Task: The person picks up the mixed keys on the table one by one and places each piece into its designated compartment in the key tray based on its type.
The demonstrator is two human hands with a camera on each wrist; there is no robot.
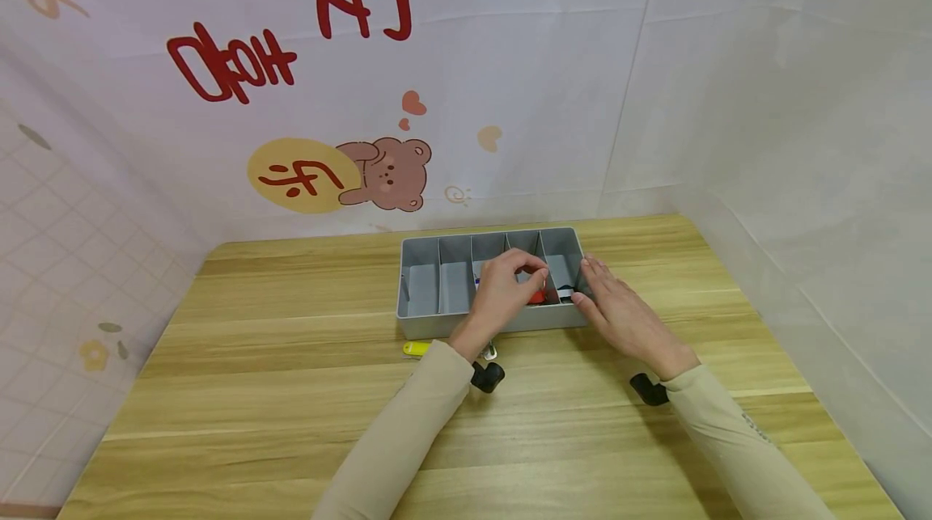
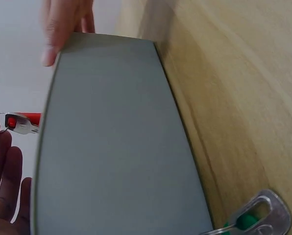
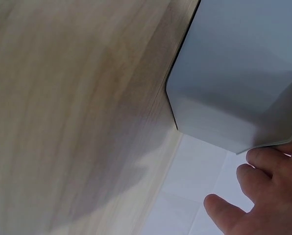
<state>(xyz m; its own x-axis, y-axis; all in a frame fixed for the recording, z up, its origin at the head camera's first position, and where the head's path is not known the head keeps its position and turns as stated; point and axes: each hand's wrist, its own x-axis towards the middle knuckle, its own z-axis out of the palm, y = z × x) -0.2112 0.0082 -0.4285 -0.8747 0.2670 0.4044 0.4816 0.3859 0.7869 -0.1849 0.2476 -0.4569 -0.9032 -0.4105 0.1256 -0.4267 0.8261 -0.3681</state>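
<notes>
My left hand (image 1: pixel 498 285) is over the front of a grey divided tray (image 1: pixel 510 319), in its fourth compartment from the left. Thumb and finger pinch the thin ring of a red key tag (image 1: pixel 537 297); the left wrist view shows the tag's clear end (image 2: pixel 22 123) at the tray's rim. My right hand (image 1: pixel 628 321) lies against the tray's right end, its fingers fairly straight along the side and its thumb at the front corner. A black and white item (image 1: pixel 566 293) sits in the rightmost compartment. A bluish item in the middle compartment is mostly hidden by my left hand.
On the wooden table (image 1: pixel 291 391), in front of the tray, lie a yellow key tag (image 1: pixel 415 348) and a metal key (image 1: pixel 489 353), partly covered by my left forearm. In the left wrist view, something green (image 2: pixel 246 222) shows behind the key's head. A printed cloth (image 1: pixel 539 99) hangs behind.
</notes>
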